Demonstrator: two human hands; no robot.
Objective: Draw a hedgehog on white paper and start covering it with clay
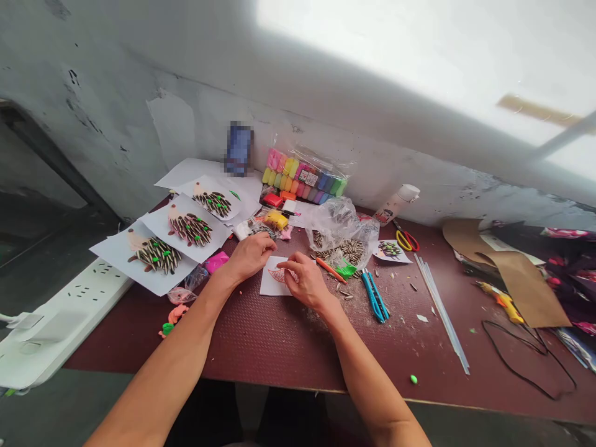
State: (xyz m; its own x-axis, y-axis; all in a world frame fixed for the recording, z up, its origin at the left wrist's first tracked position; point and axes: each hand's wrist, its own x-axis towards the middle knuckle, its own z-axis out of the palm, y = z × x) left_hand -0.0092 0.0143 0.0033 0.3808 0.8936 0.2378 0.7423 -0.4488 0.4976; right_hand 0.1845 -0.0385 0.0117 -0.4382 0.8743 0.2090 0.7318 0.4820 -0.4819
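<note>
My right hand (305, 278) is over a small white paper (269, 288) that bears a red outline drawing (278, 275). Its thumb and forefinger are bent together at the drawing; whatever may be between them is too small to make out. Just left of the paper's top edge is my left hand (254, 253), fingers curled in a pinch, their contents hidden. Beyond it lie a yellow clay pack (276, 219) and dark grey clay (261, 230). An orange pen (331, 270) rests beside my right hand, near a plastic bag of striped sunflower seeds (349, 251).
Seed-covered hedgehog pictures (190, 228) lie on the left by a white power strip (60, 323). Coloured clay packs (305, 177) lean against the wall. Rightward are a blue utility knife (375, 298), scissors (406, 239), clear glue sticks (442, 313), a yellow glue gun (505, 302) and a bottle (395, 205).
</note>
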